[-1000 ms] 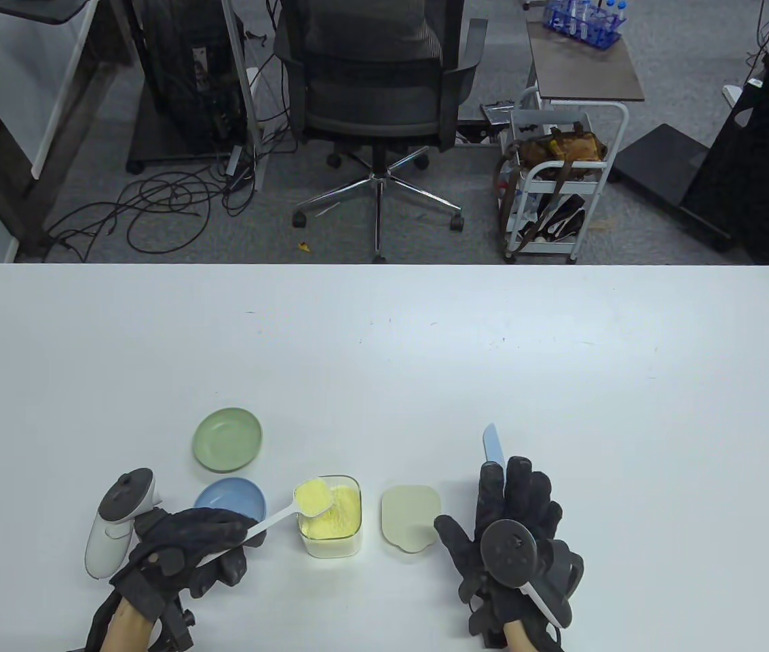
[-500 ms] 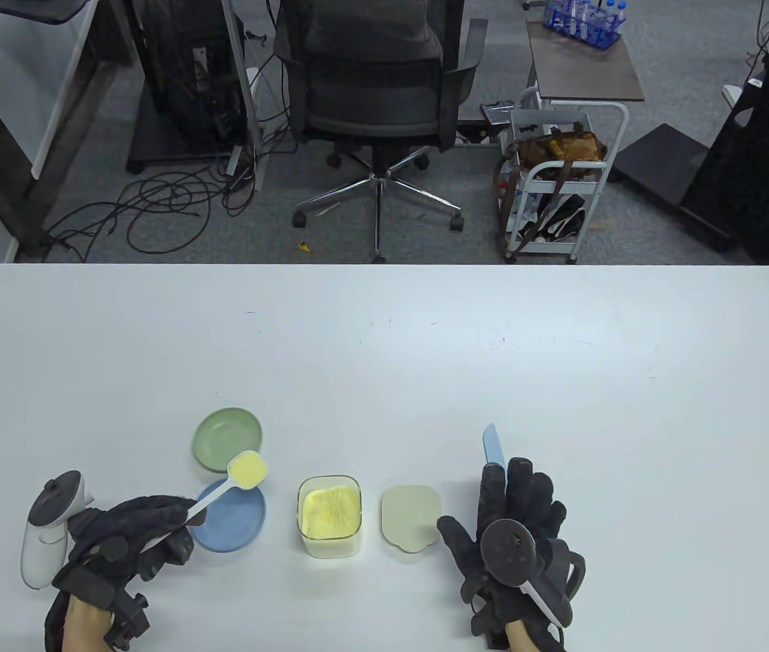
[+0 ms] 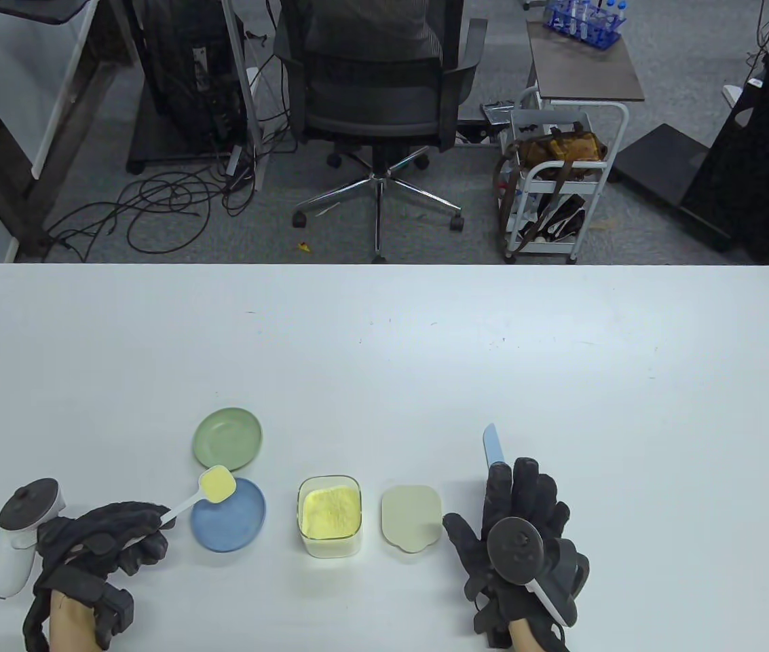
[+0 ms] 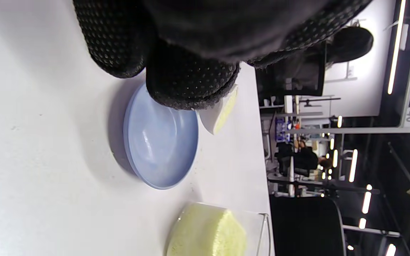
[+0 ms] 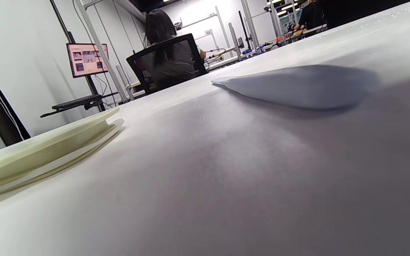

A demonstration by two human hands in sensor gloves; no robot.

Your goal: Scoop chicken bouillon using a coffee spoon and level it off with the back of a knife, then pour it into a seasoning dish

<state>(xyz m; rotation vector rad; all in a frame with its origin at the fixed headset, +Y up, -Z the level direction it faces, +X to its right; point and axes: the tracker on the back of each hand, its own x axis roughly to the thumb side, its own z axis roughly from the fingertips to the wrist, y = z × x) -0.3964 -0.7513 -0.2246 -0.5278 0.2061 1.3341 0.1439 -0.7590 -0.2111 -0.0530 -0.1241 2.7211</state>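
My left hand (image 3: pixel 143 533) pinches the handle of a white coffee spoon (image 3: pixel 216 483). Its bowl, filled with yellow bouillon, hovers over the far-left rim of the blue seasoning dish (image 3: pixel 231 519). In the left wrist view the spoon (image 4: pixel 221 113) shows just past my gloved fingers (image 4: pixel 190 81), beside the blue dish (image 4: pixel 158 138). The clear container of bouillon (image 3: pixel 330 514) stands open to the right of the dish. My right hand (image 3: pixel 520 499) lies flat with straight fingers on the knife, whose pale blue blade (image 3: pixel 493 448) sticks out beyond the fingertips. The blade (image 5: pixel 297 87) lies flat on the table.
An empty green dish (image 3: pixel 227 439) sits just behind the blue one. The container's cream lid (image 3: pixel 411 517) lies between the container and my right hand, and the lid (image 5: pixel 48 149) appears low at the left of the right wrist view. An office chair stands beyond the table's far edge.
My left hand has carried the loaded spoon leftwards, from above the container to over the blue dish. The right hand has barely shifted on the knife.
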